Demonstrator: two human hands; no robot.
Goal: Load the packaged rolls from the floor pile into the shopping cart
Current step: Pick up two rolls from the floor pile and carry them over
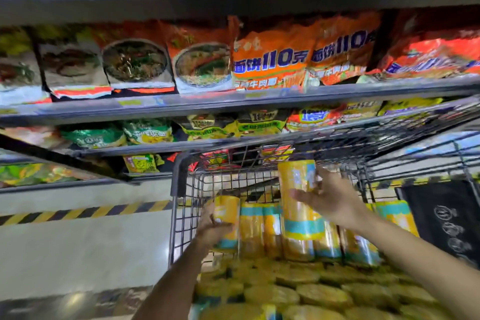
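Observation:
A black wire shopping cart (181, 184) fills the lower middle and holds several yellow packaged rolls with teal bands. My left hand (211, 226) grips one roll (228, 218) standing upright at the cart's left side. My right hand (330, 197) holds a taller-looking roll (298, 202) upright, raised above the row of rolls (262, 228) standing inside. More rolls lie on their ends in the cart's near part (298, 291), showing round yellow faces.
Store shelves (233, 101) packed with instant-noodle bags rise right behind the cart. A yellow-and-black hazard stripe (85, 212) runs along the shelf base at left. A black bag or panel (446, 215) hangs at the cart's right. Pale floor (78, 254) lies to the left.

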